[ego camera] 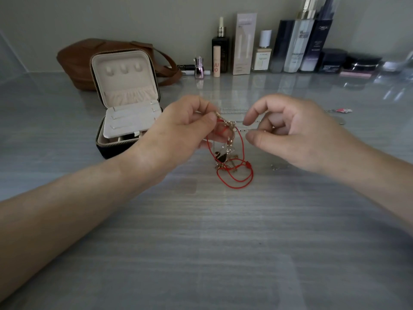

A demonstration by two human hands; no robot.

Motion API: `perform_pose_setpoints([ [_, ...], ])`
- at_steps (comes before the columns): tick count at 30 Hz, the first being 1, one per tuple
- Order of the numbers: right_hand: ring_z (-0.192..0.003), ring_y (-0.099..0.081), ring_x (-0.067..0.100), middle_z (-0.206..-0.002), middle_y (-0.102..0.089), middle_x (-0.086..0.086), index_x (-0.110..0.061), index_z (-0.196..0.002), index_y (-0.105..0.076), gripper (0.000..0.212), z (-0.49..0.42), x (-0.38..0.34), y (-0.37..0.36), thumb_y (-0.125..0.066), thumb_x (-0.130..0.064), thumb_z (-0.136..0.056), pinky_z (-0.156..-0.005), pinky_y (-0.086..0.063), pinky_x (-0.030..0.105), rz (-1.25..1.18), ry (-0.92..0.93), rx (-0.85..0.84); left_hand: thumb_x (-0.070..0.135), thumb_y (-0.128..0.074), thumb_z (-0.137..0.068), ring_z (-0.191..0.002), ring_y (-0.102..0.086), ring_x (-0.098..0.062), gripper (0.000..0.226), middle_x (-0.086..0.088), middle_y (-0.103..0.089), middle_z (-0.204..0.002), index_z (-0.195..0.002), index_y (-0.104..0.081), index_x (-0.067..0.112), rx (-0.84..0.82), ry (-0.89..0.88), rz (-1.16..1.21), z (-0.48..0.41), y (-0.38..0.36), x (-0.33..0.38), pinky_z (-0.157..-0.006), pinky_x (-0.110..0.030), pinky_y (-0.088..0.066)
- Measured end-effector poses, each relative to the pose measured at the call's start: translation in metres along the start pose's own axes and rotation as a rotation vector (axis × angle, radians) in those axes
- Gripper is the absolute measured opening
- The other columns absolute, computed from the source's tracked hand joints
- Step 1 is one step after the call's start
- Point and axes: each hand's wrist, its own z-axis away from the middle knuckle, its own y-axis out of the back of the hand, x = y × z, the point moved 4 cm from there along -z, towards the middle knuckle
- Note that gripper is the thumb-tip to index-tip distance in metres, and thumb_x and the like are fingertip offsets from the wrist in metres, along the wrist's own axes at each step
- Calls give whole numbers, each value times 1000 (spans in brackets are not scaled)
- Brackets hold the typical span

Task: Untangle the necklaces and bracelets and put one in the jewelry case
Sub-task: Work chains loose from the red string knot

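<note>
Left grip (185, 126): pinches the red cord bracelet (237, 177), tangled with a gold chain (231, 134).
Right grip (290, 130): seemingly pinches a thin silver chain (251, 130).
Progress: untangling unfinished; jewelry case (127, 104) open, awaiting a piece.

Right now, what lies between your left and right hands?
Head view: a thin silver chain runs from the tangle of red cord and gold chain in the left hand to the right hand.

Soft light is glaring on the glossy grey wood-grain table (324, 90) toward 2 o'clock; edges are blurring, bending.
</note>
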Motion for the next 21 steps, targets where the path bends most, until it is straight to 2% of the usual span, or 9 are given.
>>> perform_pose_setpoints([
  [4, -49, -45, 9, -58, -53, 7, -27, -79, -66, 6, 2, -5, -3, -65, -21, -79, -49, -37, 17, 11, 60, -42, 6, -41, -97, -73, -69, -14, 22, 2, -70, -69, -80, -49, 17, 16, 30, 24, -1, -1, 0, -72, -31, -48],
  [7, -47, -41, 5, -53, -49, -1, -27, -75, -69, 9, 3, -6, -6, -66, -33, -71, -48, -31, 14, 105, 68, -48, 3, -38, -97, -66, -67, -13, 23, 1, -68, -65, -79, -49, 14, 14, 55, 87, -1, -2, 0, -74, -32, -49],
  [10, -46, -46, 1, -48, -53, -18, -29, -70, -67, 6, 3, -7, -7, -72, -32, -73, -47, -33, 10, 191, 64, -34, 2, -37, -96, -64, -63, -16, 23, -1, -63, -63, -79, -50, 12, 7, 82, 174, -1, -2, 0, -75, -34, -48],
  [13, -48, -49, 0, -50, -54, -26, -31, -71, -67, 8, 3, -8, -8, -73, -36, -70, -47, -33, 9, 204, 61, -19, 1, -36, -95, -62, -59, -19, 22, -7, -59, -65, -79, -50, 9, -21, 112, 264, 0, -3, -1, -68, -32, -50],
  [17, -51, -50, -5, -56, -56, -16, -35, -70, -64, 25, 3, -8, -11, -67, -54, -54, -49, -34, 9, 181, 51, -2, -1, -36, -93, -55, -58, -19, 23, -10, -57, -64, -77, -50, 8, -41, 146, 313, 1, -7, -3, -53, -26, -50],
  [19, -57, -50, -9, -60, -53, -15, -38, -69, -61, 23, 4, -7, -15, -67, -54, -54, -54, -35, 9, 219, 61, -3, 0, -36, -94, -54, -59, -18, 24, -8, -58, -62, -76, -50, 9, -42, 153, 323, 0, -8, -4, -52, -26, -51],
  [21, -61, -50, -10, -63, -54, -16, -37, -69, -61, 15, 3, -6, -18, -71, -46, -63, -58, -36, 9, 258, 87, 12, 0, -37, -94, -55, -59, -19, 23, -6, -59, -58, -77, -50, 10, -33, 151, 329, 0, -6, -4, -57, -31, -50],
])
